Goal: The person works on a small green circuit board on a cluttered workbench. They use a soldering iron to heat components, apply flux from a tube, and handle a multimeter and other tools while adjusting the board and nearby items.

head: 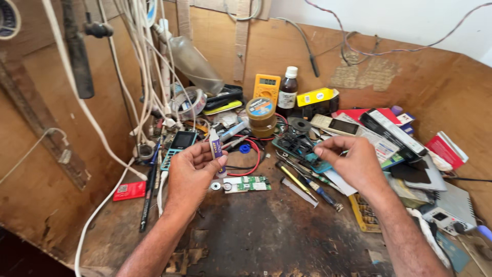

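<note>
My left hand (190,172) holds a small white and purple tube (216,149) upright above the workbench. My right hand (349,161) hovers over the bench with thumb and forefinger pinched together; something tiny may be between them, too small to tell. Below and between the hands lies a green circuit board (247,184) with a small round metal part (216,186) beside it. A teal phone frame (300,149) lies just left of my right hand.
Screwdrivers and tweezers (302,182) lie by the board. Behind stand a yellow multimeter (267,87), a brown bottle (287,92) and a round tin (261,116). White cables (138,61) hang at the left. Boxes, phones and papers crowd the right side (405,138).
</note>
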